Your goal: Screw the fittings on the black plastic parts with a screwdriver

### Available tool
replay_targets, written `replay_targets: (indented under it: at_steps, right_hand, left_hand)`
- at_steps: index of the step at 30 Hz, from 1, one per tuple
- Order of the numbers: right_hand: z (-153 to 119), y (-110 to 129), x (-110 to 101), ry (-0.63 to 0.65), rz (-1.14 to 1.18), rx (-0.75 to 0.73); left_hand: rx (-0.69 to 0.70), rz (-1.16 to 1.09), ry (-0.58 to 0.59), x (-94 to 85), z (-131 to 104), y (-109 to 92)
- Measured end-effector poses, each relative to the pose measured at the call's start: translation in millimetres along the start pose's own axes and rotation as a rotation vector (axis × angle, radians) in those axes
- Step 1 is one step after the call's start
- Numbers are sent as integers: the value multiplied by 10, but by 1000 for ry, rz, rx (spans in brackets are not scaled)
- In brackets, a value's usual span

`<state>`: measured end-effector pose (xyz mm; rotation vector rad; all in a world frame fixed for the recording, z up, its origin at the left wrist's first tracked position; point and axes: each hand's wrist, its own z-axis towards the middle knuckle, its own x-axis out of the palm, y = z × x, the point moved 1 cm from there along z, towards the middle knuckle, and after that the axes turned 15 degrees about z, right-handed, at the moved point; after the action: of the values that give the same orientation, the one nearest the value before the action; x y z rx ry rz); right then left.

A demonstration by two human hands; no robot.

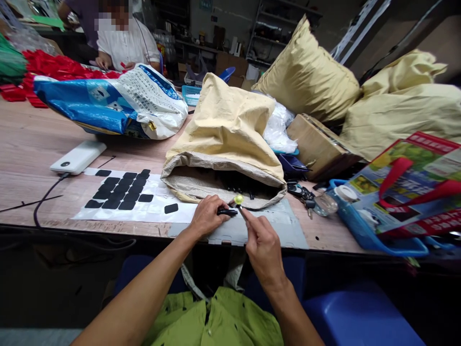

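Observation:
My left hand (210,215) is closed on a short black pen-like piece (227,212), which points to the right over the grey board (291,226). My right hand (264,242) is closed in a pinch beside it, index finger stretched toward the piece's end. At that fingertip is a small shiny yellow-green round thing (238,199); what exactly the right fingers grip is too small to tell. Just beyond both hands lies a cream cloth sack (230,115), its mouth open toward me, with dark slim pieces (239,185) inside.
Left of my hands lies a white sheet (151,211) bearing several black rounded patches (122,190). A white power bank (78,157) with a cable, a blue-white bag (118,103), keys (306,197) and a blue basket (389,247) surround the work area. A co-worker (126,45) sits across the table.

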<state>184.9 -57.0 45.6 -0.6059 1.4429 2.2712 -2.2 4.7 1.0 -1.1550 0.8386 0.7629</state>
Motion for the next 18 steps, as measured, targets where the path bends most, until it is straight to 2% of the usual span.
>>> replay_targets:
  at_steps: [4,8,10,15,18]
  right_hand:
    - [7,16,-78,-93,6,-20]
    - [-46,-33,-36,18,-24,19]
    - [-41,-58,-61,25,-30,40]
    - [27,-147,-338,-121,-50,41]
    - [15,-296,-557,-216,-162,93]
  left_hand:
    - [6,-15,-7,13,-7,5]
    - [-5,-5,-13,15,-12,-2]
    - [-3,-1,-11,9,-14,-7]
    - [4,-10,-21,-3,-21,-6]
    - [5,-10,-16,3,-22,3]
